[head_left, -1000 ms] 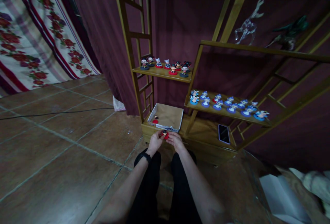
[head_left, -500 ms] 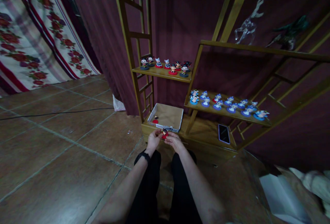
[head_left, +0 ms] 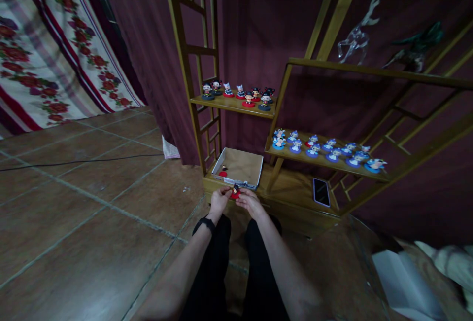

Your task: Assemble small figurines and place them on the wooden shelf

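Between my two hands is a small figurine (head_left: 235, 191) with dark hair and a red base, held upright just in front of the cabinet's front edge. My left hand (head_left: 220, 199) pinches it from the left, and my right hand (head_left: 251, 201) grips it from the right with fingertips closed on its side. Just beyond them stands a shallow open cardboard box (head_left: 246, 163) with white outer walls. In its left corner lie a red disc (head_left: 222, 174) and a small dark-and-pale piece (head_left: 223, 167).
Several figurines stand on the upper left shelf (head_left: 221, 103), and several blue-and-white ones on the lower right shelf (head_left: 332, 165). A phone (head_left: 321, 192) lies on the cabinet base. Above are a clear deer ornament (head_left: 354, 42) and a dark green sculpture (head_left: 416, 47).
The figurine has turned or tilted very slightly between my fingers. Both hands stay in nearly the same place, and the box and shelves look the same.
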A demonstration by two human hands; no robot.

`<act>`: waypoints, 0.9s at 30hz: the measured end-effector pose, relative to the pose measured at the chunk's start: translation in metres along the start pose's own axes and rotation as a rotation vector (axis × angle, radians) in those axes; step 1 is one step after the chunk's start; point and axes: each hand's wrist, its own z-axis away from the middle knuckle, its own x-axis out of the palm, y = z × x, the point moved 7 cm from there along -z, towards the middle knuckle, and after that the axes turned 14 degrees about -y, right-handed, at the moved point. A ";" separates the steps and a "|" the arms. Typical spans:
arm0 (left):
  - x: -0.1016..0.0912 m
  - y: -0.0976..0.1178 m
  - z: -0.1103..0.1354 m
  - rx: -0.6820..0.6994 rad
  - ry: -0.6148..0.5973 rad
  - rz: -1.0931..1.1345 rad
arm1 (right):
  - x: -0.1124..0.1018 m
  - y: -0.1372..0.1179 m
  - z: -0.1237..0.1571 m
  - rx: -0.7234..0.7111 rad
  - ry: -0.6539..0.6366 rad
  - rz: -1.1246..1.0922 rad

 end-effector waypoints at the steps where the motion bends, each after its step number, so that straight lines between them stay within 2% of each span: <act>1: 0.002 0.001 0.000 0.000 -0.017 0.005 | 0.000 0.000 0.000 -0.005 0.003 -0.001; 6: 0.010 0.007 0.003 0.005 -0.088 0.036 | -0.003 -0.004 0.002 -0.047 0.054 -0.024; 11: 0.012 0.012 0.006 0.016 -0.105 0.050 | -0.007 -0.004 0.002 -0.061 0.087 -0.028; 19: 0.015 0.012 0.006 0.020 -0.127 0.078 | -0.006 -0.005 0.002 -0.106 0.057 -0.066; 27: 0.021 0.013 0.006 -0.007 -0.220 0.075 | -0.008 -0.003 0.000 -0.099 0.065 -0.084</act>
